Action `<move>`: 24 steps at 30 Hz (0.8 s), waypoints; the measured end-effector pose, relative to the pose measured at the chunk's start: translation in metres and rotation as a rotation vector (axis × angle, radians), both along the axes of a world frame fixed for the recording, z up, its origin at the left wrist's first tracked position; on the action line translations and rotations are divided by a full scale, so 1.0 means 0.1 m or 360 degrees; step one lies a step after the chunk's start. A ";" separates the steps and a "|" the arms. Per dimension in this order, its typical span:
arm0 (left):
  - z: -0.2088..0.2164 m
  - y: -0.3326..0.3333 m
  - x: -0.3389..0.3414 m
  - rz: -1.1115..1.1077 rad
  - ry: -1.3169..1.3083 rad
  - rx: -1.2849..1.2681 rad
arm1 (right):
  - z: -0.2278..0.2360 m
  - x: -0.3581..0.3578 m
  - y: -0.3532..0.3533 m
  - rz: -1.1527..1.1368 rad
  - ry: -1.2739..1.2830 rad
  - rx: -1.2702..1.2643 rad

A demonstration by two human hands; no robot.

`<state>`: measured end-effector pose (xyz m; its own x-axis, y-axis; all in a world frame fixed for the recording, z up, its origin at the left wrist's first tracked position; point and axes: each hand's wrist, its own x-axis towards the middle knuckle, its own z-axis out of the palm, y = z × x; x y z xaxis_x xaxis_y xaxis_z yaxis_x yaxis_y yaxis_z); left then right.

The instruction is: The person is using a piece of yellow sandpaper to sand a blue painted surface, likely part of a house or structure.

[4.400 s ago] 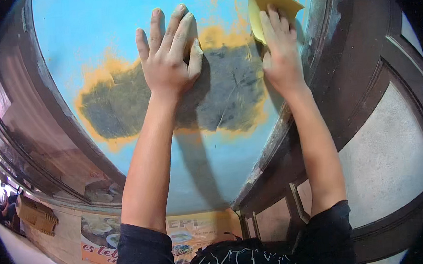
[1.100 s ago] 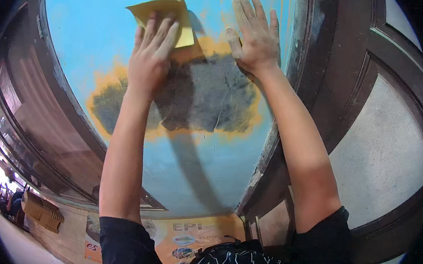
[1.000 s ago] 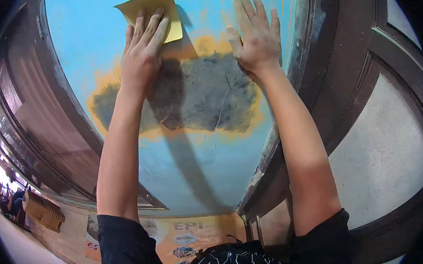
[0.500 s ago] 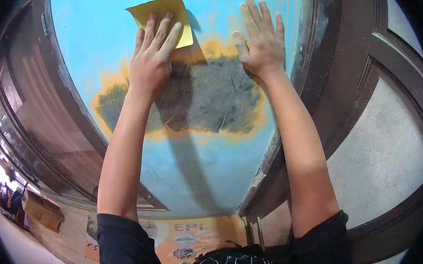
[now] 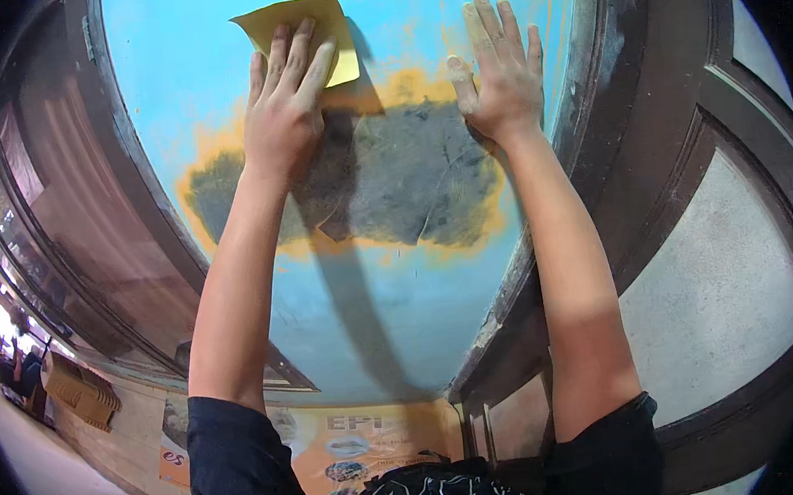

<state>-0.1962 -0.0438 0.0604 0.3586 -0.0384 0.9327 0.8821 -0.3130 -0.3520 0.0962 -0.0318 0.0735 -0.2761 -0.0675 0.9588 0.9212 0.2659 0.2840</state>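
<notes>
My left hand (image 5: 283,117) presses a yellow sheet of sandpaper (image 5: 330,18) against a light blue panel (image 5: 417,21). Its fingers lie extended over the sheet, whose upper left corner lifts off the surface. Farther right, my right hand (image 5: 507,88) rests flat on the same panel, empty, fingers apart and dusted pale. Below and between the hands spreads a bare dark grey patch (image 5: 401,174) with an orange, worn paint border. Thin cracks or raised flakes show along its lower part.
Dark wooden frames (image 5: 587,78) border the panel, with a glazed frame (image 5: 70,178) on the left and a pale inset panel (image 5: 720,271) on the right. Stacked brown cardboard (image 5: 80,394) stands at lower left. A printed orange poster (image 5: 382,442) lies beyond the panel's lower edge.
My left hand and the sandpaper have shifted slightly left across the panel. My right hand keeps its place on it, while the whole view has moved a little.
</notes>
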 end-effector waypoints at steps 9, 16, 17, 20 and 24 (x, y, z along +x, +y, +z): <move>-0.54 -0.06 0.30 -0.0006 0.0345 -0.0165 | -0.02 0.05 -0.03 0.0003 0.0020 -0.0011; -0.02 0.01 0.19 -0.0013 -0.0054 -0.0028 | -0.02 0.07 0.05 0.0066 0.0018 -0.0024; -0.08 0.02 0.19 -0.0034 0.0015 -0.0080 | -0.04 0.07 0.05 0.0068 0.0019 -0.0029; -0.41 0.02 0.25 -0.0041 0.0248 -0.0170 | -0.04 0.06 0.05 0.0041 0.0017 -0.0042; -0.54 -0.01 0.24 -0.0027 0.0343 -0.0226 | -0.04 0.05 0.07 0.0023 0.0017 -0.0051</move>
